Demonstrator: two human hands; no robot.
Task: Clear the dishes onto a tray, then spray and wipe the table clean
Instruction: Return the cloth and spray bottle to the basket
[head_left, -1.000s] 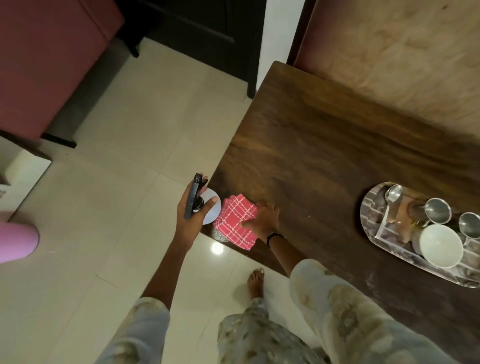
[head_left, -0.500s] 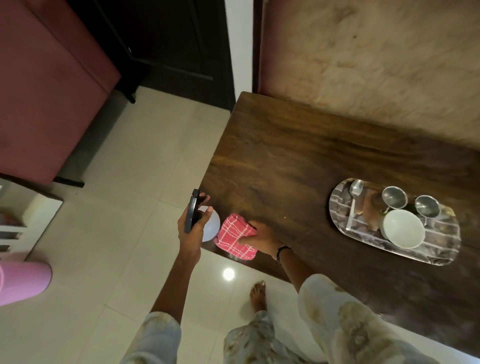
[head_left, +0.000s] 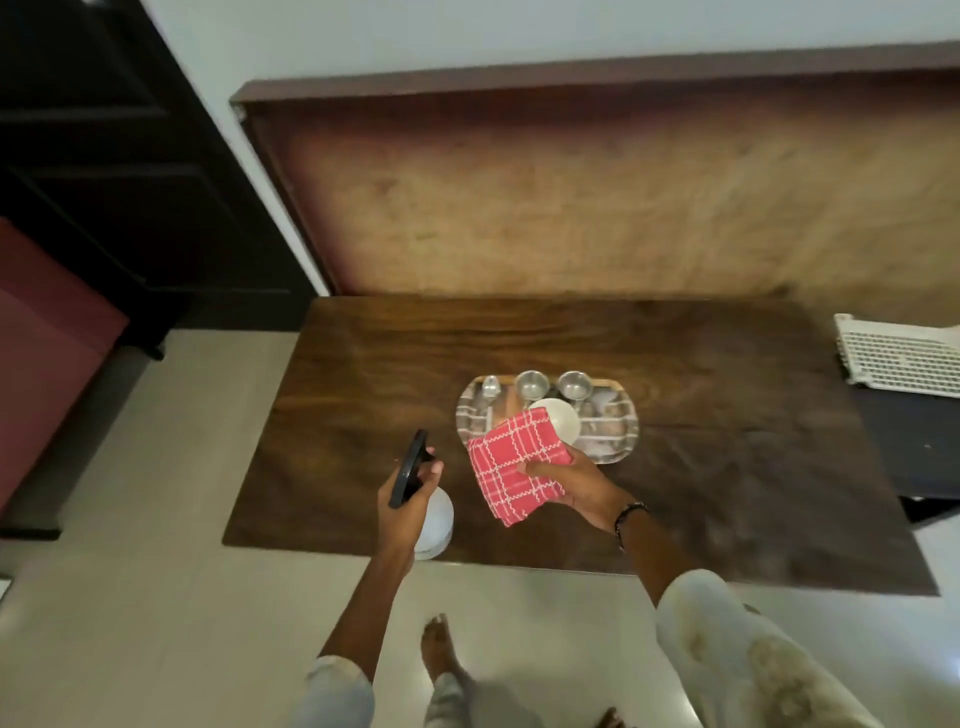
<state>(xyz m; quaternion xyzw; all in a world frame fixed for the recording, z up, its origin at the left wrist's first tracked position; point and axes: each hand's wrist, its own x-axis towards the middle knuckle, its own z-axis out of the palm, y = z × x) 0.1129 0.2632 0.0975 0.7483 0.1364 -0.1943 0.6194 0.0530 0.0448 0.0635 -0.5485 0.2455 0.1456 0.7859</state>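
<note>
Above dark table (head_left: 363, 374), right hand (head_left: 582, 483) grips red cloth (head_left: 511, 462)

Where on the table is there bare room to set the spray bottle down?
The dark wooden table is bare left of the oval patterned tray, and also between the tray and the white slatted rack. It is crowded at the tray, which holds two steel cups, a white bowl and a spoon.
</note>
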